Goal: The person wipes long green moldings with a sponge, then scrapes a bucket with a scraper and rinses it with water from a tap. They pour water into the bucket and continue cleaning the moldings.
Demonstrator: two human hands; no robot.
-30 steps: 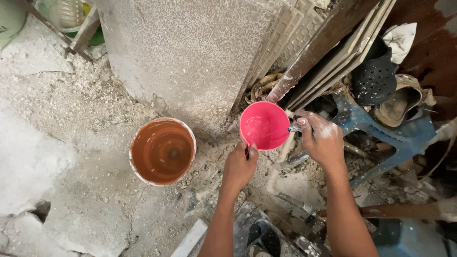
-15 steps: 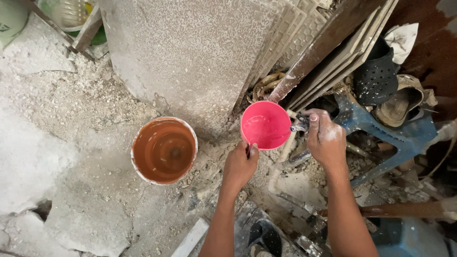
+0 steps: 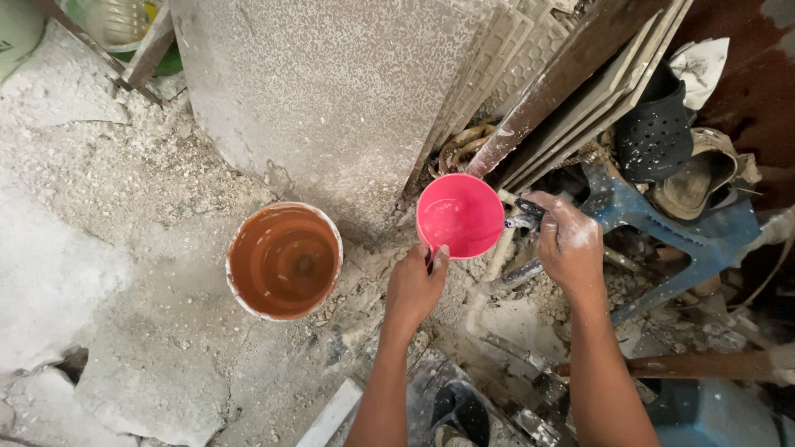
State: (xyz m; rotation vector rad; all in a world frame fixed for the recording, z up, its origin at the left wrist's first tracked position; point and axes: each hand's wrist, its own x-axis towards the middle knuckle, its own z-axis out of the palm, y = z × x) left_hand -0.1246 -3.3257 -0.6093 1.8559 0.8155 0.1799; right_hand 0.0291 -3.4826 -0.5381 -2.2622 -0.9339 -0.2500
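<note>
Your left hand (image 3: 416, 285) is closed around the handle of a pink plastic cup (image 3: 460, 215), thumb over the near rim, holding it upright above the rubble with its mouth open to the camera and its inside looking wet. Your right hand (image 3: 569, 242), dusted white, is curled around a small dark tap (image 3: 524, 217) just beside the cup's right rim; how firmly the fingers grip it cannot be made out. A pale pipe (image 3: 495, 263) runs down from the tap between your two forearms. To the left of the cup, well apart from it, stands an orange bucket (image 3: 284, 261) with a white-smeared rim, holding murky liquid, set on the dusty, rubble-strewn ground (image 3: 99, 248). Behind the cup and bucket, a large grey speckled slab (image 3: 331, 91) leans upright, with a stack of tiles (image 3: 513, 66) and boards leaning beside it. At right lie a blue plastic stool (image 3: 662, 228), a black perforated shoe (image 3: 654, 132) and a worn tan shoe (image 3: 700, 178).
</note>
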